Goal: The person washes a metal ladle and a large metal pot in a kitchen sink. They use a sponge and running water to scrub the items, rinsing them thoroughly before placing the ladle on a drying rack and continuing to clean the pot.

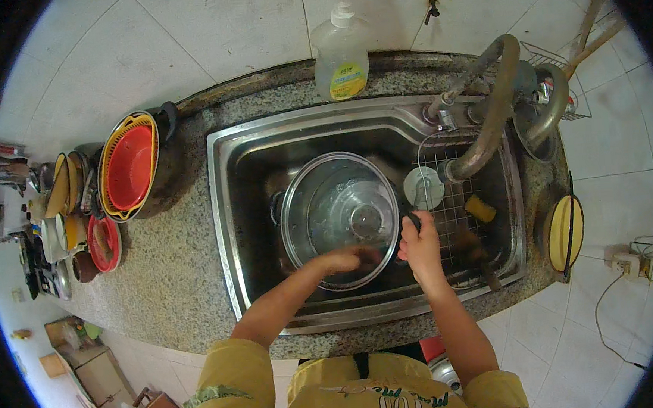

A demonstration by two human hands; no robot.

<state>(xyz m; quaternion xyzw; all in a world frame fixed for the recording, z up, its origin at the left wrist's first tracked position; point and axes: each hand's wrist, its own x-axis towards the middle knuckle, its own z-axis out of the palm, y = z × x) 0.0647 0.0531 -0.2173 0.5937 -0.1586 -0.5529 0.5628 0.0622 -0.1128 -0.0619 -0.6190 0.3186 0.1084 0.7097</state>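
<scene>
A round metal pot (303, 181) with a shiny rim and black side handles sits in the sink (253, 160). Its inside looks wet and glossy; whether clear water or glass gives the bright rings there, I cannot tell. My right hand (421, 247) is closed around the pot's right handle. Over the near side of the pot's opening is my left hand (343, 260), its fingers smeared by motion. Just right of the pot, a small white bowl (424, 188) rests by a wire rack (455, 230), and a yellow sponge (479, 209) lies on the rack.
A curved metal faucet (496, 111) arches over the sink's right side. Behind the sink stands a clear pump bottle (341, 57). On the left counter are a pot holding red and yellow baskets (131, 167) and a red dish (105, 244). A yellow round lid (565, 232) leans at the right edge.
</scene>
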